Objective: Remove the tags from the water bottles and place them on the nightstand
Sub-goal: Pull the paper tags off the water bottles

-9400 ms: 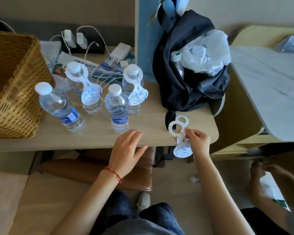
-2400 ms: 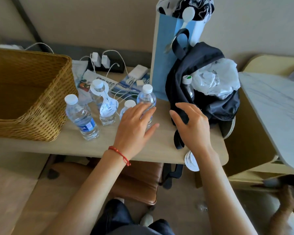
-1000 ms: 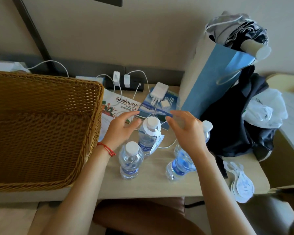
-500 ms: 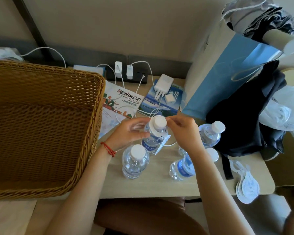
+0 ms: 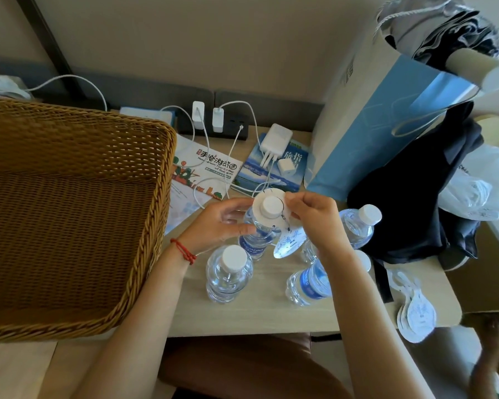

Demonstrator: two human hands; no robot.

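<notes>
Tag coming off a water bottle

Our left hand (image 5: 224, 223) grips the bottle (image 5: 257, 237); our right hand (image 5: 314, 217) pinches the tag (image 5: 285, 240) ringing its neck.

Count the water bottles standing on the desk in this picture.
4. One tagged bottle is gripped by the left hand; one stands in front of it; one is under the right wrist; one is beside the black bag. Others may be hidden.
</notes>
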